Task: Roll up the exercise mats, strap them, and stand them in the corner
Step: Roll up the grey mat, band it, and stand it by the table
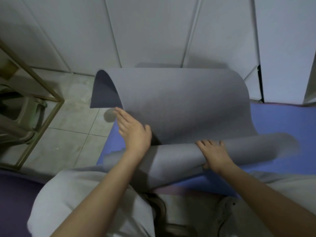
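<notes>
Before white panels, grey mat (seemingly half-rolled) covers blue mat.

grey exercise mat, finely ribbed, partly rolled. its near end forms a loose roll lying crosswise, right end blurred. the unrolled far part rises from the roll and arches over, and its free edge curls down at upper left to show a darker underside. it rests on a blue exercise mat spread flat on the floor, with a pinkish rim along its near edge. dark purple sheet at lower left, possibly a third mat.
</notes>
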Demonstrator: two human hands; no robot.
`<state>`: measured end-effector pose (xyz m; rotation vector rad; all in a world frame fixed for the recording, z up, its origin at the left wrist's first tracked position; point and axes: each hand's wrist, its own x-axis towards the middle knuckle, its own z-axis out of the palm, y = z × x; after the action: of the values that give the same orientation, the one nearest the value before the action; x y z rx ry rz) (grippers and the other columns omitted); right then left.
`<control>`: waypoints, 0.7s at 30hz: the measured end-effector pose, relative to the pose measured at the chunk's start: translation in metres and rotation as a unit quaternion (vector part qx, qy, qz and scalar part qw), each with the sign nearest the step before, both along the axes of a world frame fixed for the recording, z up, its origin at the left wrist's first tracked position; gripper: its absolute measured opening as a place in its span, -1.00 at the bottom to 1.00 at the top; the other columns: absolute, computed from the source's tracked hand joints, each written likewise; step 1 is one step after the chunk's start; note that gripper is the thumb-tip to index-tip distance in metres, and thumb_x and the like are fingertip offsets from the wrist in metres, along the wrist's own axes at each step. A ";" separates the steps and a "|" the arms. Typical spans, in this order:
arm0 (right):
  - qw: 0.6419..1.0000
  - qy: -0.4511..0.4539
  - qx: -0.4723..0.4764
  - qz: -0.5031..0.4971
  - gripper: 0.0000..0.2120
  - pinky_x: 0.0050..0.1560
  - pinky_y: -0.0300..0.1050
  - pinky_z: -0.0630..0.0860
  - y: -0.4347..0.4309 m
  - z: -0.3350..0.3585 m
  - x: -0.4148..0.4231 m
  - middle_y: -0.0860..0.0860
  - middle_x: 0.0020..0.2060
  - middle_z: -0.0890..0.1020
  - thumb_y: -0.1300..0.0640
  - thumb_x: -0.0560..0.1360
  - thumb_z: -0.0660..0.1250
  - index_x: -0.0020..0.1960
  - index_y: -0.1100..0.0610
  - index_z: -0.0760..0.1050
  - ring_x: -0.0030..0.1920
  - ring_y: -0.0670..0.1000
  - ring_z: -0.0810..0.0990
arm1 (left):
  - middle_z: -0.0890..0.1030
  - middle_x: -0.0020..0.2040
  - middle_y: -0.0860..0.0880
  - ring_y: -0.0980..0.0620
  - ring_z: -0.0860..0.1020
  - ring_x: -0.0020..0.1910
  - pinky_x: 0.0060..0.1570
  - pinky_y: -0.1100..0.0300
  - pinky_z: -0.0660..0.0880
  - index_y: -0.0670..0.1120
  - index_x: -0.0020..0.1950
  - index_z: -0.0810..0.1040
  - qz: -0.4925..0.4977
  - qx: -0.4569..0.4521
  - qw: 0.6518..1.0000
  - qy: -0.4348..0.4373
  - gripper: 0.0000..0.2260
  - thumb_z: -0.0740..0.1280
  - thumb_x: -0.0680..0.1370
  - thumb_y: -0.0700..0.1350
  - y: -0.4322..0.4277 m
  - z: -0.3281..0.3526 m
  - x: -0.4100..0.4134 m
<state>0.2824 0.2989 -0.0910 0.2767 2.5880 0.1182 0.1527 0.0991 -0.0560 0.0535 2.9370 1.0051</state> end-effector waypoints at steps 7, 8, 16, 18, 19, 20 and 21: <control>0.998 0.027 -0.039 -0.036 -0.24 0.22 0.01 0.35 0.008 0.012 0.008 0.02 0.28 0.43 -0.08 0.29 0.47 0.36 0.03 0.18 0.27 0.08 0.40 | 0.12 0.43 -0.36 -0.31 0.26 0.34 0.32 0.02 0.21 -0.30 0.51 -0.18 -0.042 0.014 0.998 -0.049 -0.33 0.19 0.60 -0.16 -0.011 0.008 -0.019; 0.997 0.038 -0.047 -0.039 -0.25 0.20 -0.01 0.35 0.008 0.014 0.010 0.02 0.26 0.44 -0.08 0.28 0.47 0.34 0.04 0.19 0.27 0.08 0.41 | 0.14 0.43 -0.34 -0.28 0.35 0.27 0.25 0.06 0.28 -0.28 0.51 -0.20 -0.047 0.031 0.998 -0.041 -0.32 0.20 0.59 -0.20 -0.012 0.010 -0.018; 0.994 0.077 -0.080 -0.013 -0.26 0.11 -0.02 0.37 -0.015 0.024 0.001 0.02 0.21 0.47 -0.07 0.26 0.49 0.32 0.05 0.22 0.21 0.09 0.46 | 0.33 0.41 -0.19 -0.17 0.34 0.34 0.39 0.04 0.21 -0.16 0.52 0.12 -0.393 -0.002 0.919 0.038 -0.40 0.29 0.55 -0.12 0.009 -0.004 0.041; 0.993 0.086 -0.076 -0.019 -0.25 0.05 -0.04 0.39 -0.017 0.028 -0.005 0.03 0.20 0.49 -0.08 0.25 0.49 0.31 0.06 0.22 0.19 0.10 0.48 | 0.49 0.27 -0.19 -0.20 0.46 0.26 0.33 -0.09 0.29 -0.15 0.40 0.39 -0.471 -0.144 0.861 0.128 -0.39 0.43 0.41 0.02 0.009 -0.015 0.055; 0.993 0.086 -0.079 -0.020 -0.25 0.02 -0.04 0.39 -0.017 0.030 -0.007 0.03 0.19 0.50 -0.08 0.24 0.49 0.31 0.06 0.22 0.19 0.11 0.49 | 0.54 0.22 -0.20 -0.21 0.51 0.21 0.26 -0.17 0.35 -0.16 0.34 0.46 -0.482 -0.199 0.839 0.157 -0.31 0.51 0.28 0.07 0.009 -0.018 0.060; 0.993 0.085 -0.083 -0.021 -0.26 0.00 -0.05 0.39 -0.017 0.032 -0.009 0.03 0.18 0.51 -0.08 0.24 0.50 0.29 0.06 0.23 0.17 0.11 0.50 | 0.56 0.20 -0.22 -0.22 0.53 0.19 0.21 -0.23 0.38 -0.16 0.32 0.48 -0.480 -0.238 0.825 0.179 -0.21 0.56 0.16 0.10 0.009 -0.022 0.064; 0.993 0.084 -0.086 -0.018 -0.27 -0.02 -0.06 0.38 -0.016 0.035 -0.011 0.03 0.17 0.52 -0.08 0.24 0.50 0.28 0.06 0.23 0.16 0.11 0.51 | 0.56 0.21 -0.22 -0.22 0.53 0.21 0.19 -0.25 0.39 -0.17 0.35 0.45 -0.469 -0.269 0.818 0.197 -0.12 0.58 0.09 0.10 0.009 -0.025 0.066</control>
<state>0.2717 0.2828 -0.0565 0.2814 2.7376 -0.1469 0.2189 0.1077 -0.0808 1.6377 2.7162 -0.0054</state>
